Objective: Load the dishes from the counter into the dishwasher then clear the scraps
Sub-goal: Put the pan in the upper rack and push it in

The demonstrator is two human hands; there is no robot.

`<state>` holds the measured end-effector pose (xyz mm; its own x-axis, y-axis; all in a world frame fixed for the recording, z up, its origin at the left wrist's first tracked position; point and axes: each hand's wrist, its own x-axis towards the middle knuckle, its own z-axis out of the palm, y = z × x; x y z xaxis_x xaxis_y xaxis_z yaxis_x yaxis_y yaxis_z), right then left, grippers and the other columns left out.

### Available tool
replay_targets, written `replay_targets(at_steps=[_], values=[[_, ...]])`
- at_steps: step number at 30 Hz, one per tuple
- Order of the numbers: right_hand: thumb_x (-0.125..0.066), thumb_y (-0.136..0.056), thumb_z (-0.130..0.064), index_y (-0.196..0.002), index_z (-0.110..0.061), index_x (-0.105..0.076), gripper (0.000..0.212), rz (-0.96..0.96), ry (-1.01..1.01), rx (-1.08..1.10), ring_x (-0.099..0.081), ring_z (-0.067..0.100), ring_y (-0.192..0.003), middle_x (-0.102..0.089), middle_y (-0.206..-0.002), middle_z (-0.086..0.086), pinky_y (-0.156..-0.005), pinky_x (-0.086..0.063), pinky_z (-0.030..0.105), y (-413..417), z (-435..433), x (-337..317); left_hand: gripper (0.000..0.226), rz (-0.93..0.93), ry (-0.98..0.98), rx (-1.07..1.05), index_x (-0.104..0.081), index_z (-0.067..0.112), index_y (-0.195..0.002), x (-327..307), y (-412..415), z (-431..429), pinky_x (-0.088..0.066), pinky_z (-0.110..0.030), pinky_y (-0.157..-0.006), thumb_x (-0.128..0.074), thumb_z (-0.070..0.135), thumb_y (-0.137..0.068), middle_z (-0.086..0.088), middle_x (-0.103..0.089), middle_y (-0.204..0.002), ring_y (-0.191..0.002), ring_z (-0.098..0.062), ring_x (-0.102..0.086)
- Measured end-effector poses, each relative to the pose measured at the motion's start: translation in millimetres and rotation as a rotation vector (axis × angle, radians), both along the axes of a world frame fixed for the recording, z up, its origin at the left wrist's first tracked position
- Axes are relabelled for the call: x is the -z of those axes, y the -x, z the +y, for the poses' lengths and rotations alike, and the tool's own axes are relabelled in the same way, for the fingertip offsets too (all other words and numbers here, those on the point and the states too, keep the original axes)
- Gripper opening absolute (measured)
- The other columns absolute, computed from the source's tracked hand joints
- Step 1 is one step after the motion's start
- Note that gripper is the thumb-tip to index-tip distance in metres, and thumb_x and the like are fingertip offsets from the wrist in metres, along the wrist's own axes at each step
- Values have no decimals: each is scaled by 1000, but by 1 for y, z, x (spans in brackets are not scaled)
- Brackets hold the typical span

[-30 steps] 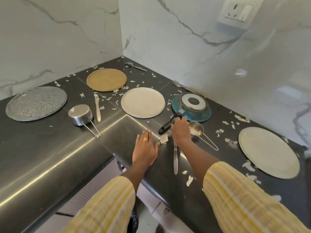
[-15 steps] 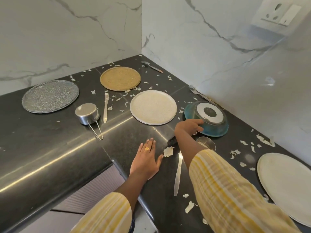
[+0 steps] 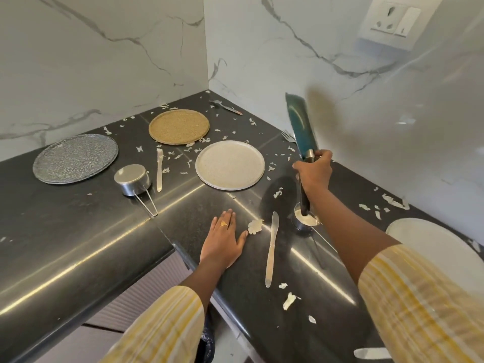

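Frying pan [image 3: 301,124], teal with a steel collar and black handle, formerly face-down on the counter [image 3: 78,231], now lifted edge-on and nearly upright above it near the right wall, right hand [image 3: 314,171] gripping the handle; left hand [image 3: 222,242] flat on the counter edge, fingers straight.

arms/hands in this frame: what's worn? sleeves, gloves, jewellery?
Both arms have loose sleeves in pale yellow with white stripes: left sleeve, right sleeve. The sleeves leave the forearms bare. No gloves. The left hand wears a gold ring on one finger. No ring or watch shows on the right hand.
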<state>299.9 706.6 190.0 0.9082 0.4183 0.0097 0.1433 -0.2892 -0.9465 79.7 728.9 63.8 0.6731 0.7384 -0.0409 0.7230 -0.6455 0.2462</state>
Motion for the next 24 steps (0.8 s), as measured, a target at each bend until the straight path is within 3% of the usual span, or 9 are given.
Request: replay_targets(at_steps=[4, 9, 14, 19, 24], values=[[-65, -73, 1, -109, -10, -41, 46, -196, 71, -147, -52, 19, -87, -49, -104, 6, -70, -43, 24, 16, -41, -4, 62, -1, -3, 6, -11, 8, -149, -1, 1, 0, 4, -31, -116, -21, 43, -100, -5, -9, -157, -145, -16, -3], [-68, -72, 0, -109, -11, -43, 46, -331, 151, -160, -53, 21, -96, -53, -108, 9, -84, -49, 31, 40, -90, 5, 56, -41, 24, 57, -12, 9, -149, -8, 8, -6, 4, -31, -116, -19, 37, -101, -5, -10, -157, -145, -17, -3], [-71, -76, -7, -109, -6, -45, 42, -439, 174, -139, -50, 18, -94, -52, -108, 10, -79, -42, 25, 90, -135, 15, 56, -59, -14, 120, -12, 7, -149, -9, 41, -27, 1, -33, -117, -20, 36, -102, -7, -11, -157, -145, -18, -6], [-64, -75, 3, -106, -4, -46, 37, -428, 193, -92, -47, 16, -90, -51, -106, 10, -74, -35, 18, 174, -173, 29, 61, -156, 4, 188, -4, 10, -149, -14, 109, -71, 8, -31, -113, -23, 41, -101, -7, -5, -158, -145, -21, 0], [-64, -74, 5, -106, -2, -47, 36, -428, 251, -92, -45, 14, -87, -50, -106, 12, -73, -36, 18, 277, -231, 56, 63, -59, -27, 271, -2, 11, -150, 6, 189, -121, 3, -35, -116, -23, 44, -100, -10, -2, -158, -145, -26, 0]])
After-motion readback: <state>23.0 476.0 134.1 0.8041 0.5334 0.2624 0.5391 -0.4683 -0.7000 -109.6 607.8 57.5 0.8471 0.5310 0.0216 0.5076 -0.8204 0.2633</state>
